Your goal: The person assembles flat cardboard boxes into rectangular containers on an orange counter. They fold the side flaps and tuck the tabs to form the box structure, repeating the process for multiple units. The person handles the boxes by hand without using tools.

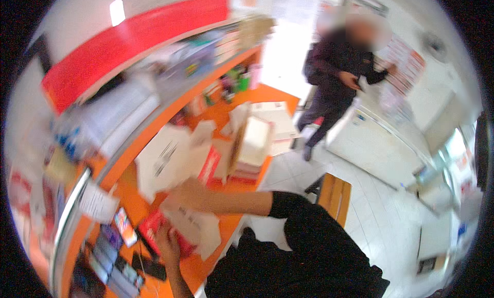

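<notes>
A partly folded red-and-brown cardboard box (200,228) lies on the orange counter in front of me. My left hand (167,240) rests on its red panel with the fingers spread. My right arm reaches across the box, and my right hand (181,196) is at its far edge, beside a large brown cardboard sheet (162,156). Motion smears the right fingers, so their hold does not show. Beyond the sheet sits a stack of flat cardboard boxes (252,146), with more loose cardboard around it.
A lit phone (125,227) and a card machine or similar dark device (149,267) lie left of the box. An orange shelf edge (170,105) runs above the counter. A wooden stool (334,197) stands right. A person in dark clothes (334,74) stands near a white chest freezer (370,143).
</notes>
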{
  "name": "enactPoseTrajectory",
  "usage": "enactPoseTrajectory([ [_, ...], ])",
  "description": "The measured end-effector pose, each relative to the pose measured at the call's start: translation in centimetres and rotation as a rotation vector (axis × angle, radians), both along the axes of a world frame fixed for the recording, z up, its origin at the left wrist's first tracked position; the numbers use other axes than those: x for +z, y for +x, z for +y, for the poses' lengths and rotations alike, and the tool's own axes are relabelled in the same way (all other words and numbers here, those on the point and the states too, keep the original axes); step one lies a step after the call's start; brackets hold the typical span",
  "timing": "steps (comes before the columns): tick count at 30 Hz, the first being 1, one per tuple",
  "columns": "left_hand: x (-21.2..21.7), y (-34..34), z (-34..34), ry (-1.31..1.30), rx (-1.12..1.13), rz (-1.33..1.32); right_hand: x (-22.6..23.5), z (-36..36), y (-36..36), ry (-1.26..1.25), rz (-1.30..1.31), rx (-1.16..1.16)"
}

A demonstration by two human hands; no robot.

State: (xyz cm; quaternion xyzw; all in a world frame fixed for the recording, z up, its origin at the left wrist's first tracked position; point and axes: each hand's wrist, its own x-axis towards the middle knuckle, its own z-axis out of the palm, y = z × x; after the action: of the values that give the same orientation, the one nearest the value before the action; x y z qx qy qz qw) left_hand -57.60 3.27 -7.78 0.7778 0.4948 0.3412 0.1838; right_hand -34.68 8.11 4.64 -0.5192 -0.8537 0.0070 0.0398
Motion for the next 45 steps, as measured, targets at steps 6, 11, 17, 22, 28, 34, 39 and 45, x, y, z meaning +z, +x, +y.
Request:
enactPoseTrajectory([
  [6,-2.5,0.4,-1.1,-0.100,0.064,-0.546,9.4,-9.1,1.5,-0.105,0.705,-0.074],
  [11,3.0,3.4,-3.6,-0.122,-0.301,-0.639,11.2,-11.2,6.4,-0.130,1.257,0.056],
  [17,4.4,6.1,-4.2,-0.513,-0.332,-0.641,9.5,-13.3,8.6,-0.372,1.580,0.004],
  [22,0.9,6.8,-4.2,-0.643,-0.152,-0.556,6.7,-14.1,10.3,-0.332,1.556,-0.006],
  [28,2.3,12.1,-3.3,-0.664,-0.212,-0.638,1.2,-10.4,8.4,-0.374,1.394,0.179],
  [34,3.8,15.4,-4.1,-0.675,-0.310,-0.642,-3.5,-10.0,3.0,-0.452,1.374,-0.233],
  [39,4.1,13.9,-3.7,-0.701,-0.283,-0.722,-4.0,-11.2,0.2,-0.463,1.401,-0.353],
  [45,3.9,7.6,-6.1,-0.742,-0.155,-0.961,-5.3,-14.5,-2.8,-0.512,1.314,-0.207],
])
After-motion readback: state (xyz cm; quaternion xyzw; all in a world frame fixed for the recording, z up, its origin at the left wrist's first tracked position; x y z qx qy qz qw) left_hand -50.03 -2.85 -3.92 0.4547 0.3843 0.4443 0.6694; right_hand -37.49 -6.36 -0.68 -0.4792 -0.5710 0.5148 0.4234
